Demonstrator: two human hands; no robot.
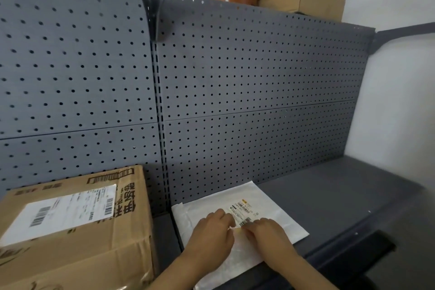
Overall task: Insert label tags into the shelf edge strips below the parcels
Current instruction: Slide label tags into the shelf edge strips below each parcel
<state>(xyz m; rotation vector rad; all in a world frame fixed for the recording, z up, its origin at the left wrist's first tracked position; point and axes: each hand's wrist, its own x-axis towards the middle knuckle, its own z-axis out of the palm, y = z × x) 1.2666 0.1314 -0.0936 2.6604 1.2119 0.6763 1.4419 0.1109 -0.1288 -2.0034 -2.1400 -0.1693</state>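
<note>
Both my hands, left [213,234] and right [266,234], pinch a small tag [235,229] over the white mailer [270,221] at the shelf [341,207] front edge; thin paper could tear.

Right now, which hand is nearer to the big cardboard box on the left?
Left. The left hand rests on the white mailer just right of the cardboard box; the right hand sits farther right on it.

Both hands [237,234] pinch something small, perhaps a tag, over white parcel [277,209].
</note>
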